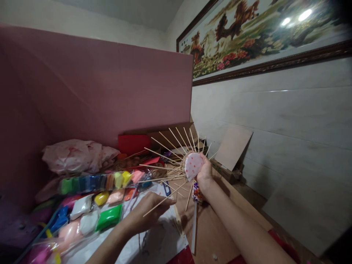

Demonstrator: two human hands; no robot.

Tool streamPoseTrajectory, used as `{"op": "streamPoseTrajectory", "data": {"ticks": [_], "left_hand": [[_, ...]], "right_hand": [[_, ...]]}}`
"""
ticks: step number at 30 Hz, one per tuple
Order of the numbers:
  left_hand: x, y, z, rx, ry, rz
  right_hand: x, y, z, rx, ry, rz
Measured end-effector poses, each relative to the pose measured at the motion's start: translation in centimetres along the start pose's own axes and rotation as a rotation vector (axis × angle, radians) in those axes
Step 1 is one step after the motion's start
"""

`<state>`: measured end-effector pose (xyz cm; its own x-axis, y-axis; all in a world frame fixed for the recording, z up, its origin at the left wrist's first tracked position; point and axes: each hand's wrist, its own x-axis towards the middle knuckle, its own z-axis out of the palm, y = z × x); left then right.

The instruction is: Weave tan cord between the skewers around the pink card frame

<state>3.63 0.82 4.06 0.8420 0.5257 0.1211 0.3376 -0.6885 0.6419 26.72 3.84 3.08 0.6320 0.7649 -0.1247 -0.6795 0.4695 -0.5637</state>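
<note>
My right hand [205, 169] grips the edge of a round piece with a white, red-dotted face [193, 165]. Thin wooden sticks [164, 149] fan out from its rim, mostly up and to the left. Lower and to the left, my left hand [154, 207] is closed with a single thin wooden stick [154, 208] at its fingers, slanting up toward the round piece. Under my right wrist lies a flower-patterned item [196, 192], with a long pale strip [194, 231] running from it toward me. Loose sticks [179, 222] lie on the table between my hands.
Packets of coloured clay [109, 217] cover the left side, beside white paper [167, 234]. Behind are a crumpled pink bundle [79, 154], a red sheet [134, 144] and a pink panel [110, 88]. A board [233, 146] leans against the right wall.
</note>
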Motion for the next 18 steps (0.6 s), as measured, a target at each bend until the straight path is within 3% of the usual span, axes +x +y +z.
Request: {"op": "streamPoseTrajectory", "data": {"ticks": [3, 5, 8, 14, 18], "left_hand": [[0.5, 0.3, 2.6, -0.039, 0.057, -0.022], [0.8, 0.9, 4.2, -0.233, 0.033, -0.012], [1.0, 2.3, 5.9, -0.453, 0.131, -0.023], [0.6, 3.6, 6.8, -0.491, 0.176, -0.039], [0.3, 3.2, 6.8, -0.354, 0.216, -0.04]], "right_hand": [[-0.1, 0.2, -0.1, -0.003, -0.033, 0.011], [-0.2, 0.4, -0.1, -0.017, -0.008, 0.047], [-0.6, 0.6, 0.1, -0.015, 0.038, 0.078], [-1.5, 0.8, 0.5, -0.003, 0.018, 0.039], [-1.4, 0.8, 0.4, 0.004, 0.04, -0.009]]}}
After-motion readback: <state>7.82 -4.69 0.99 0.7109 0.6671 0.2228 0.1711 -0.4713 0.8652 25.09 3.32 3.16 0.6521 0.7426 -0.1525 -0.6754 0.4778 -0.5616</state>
